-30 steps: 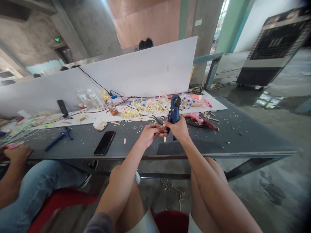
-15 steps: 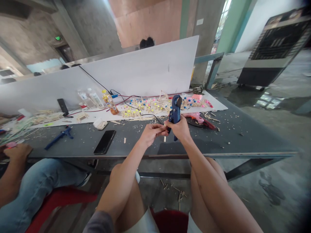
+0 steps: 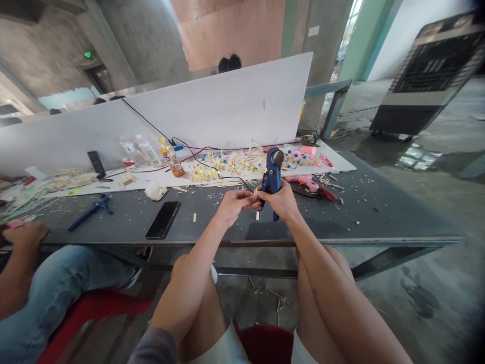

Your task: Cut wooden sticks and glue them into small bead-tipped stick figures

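My right hand (image 3: 283,200) is wrapped round a dark blue hand tool (image 3: 273,174) like a cutter, its head pointing up above the table's front half. Close against it on the left, my left hand (image 3: 237,205) pinches a small pale wooden piece (image 3: 255,193) between thumb and fingers. The fingertips of both hands meet around that piece. Below them a short wooden bit (image 3: 257,216) lies on the dark table (image 3: 394,212). Behind the hands, small stick pieces with coloured balls (image 3: 227,164) cover a white board.
A black phone (image 3: 163,220), a blue glue gun (image 3: 91,212) and a white case (image 3: 155,191) lie to the left. Right of my hands are a pink glue gun (image 3: 308,183) and red-handled pliers (image 3: 326,194). A bottle (image 3: 172,159) stands behind. Another person's hand (image 3: 28,232) is at far left.
The view has shifted slightly. The blue tool's head is tilted a little differently, and the small wooden piece shows more upright between my fingers.
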`<control>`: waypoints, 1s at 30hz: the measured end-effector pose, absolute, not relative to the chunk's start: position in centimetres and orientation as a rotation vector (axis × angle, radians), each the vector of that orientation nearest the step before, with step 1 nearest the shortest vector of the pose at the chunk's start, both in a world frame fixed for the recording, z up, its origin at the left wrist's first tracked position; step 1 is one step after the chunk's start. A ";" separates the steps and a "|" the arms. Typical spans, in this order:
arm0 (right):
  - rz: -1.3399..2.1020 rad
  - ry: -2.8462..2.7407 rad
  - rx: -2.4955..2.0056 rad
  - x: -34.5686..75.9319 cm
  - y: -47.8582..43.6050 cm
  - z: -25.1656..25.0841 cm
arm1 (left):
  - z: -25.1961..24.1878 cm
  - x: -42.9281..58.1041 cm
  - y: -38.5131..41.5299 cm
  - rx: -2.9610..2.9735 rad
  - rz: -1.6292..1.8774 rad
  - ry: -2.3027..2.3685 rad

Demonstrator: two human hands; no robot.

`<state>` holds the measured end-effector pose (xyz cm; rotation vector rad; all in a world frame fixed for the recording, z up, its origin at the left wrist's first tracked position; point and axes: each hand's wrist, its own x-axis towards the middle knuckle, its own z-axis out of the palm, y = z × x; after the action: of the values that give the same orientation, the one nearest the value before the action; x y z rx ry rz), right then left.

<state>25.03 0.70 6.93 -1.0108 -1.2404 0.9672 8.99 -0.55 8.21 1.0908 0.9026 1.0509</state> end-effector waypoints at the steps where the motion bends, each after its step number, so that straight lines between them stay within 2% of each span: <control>1: 0.970 -1.245 -1.016 25.0 0.6 7.0 | 8.2 9.0 -0.6 1.096 1.050 0.903; 30: 0.914 -1.362 -1.135 25.0 -0.4 7.8 | 8.4 8.7 -0.7 1.123 1.008 0.935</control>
<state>24.99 -0.36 7.81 -1.1348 -1.3617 0.9139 8.71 -0.71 8.37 1.1232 0.9352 1.0080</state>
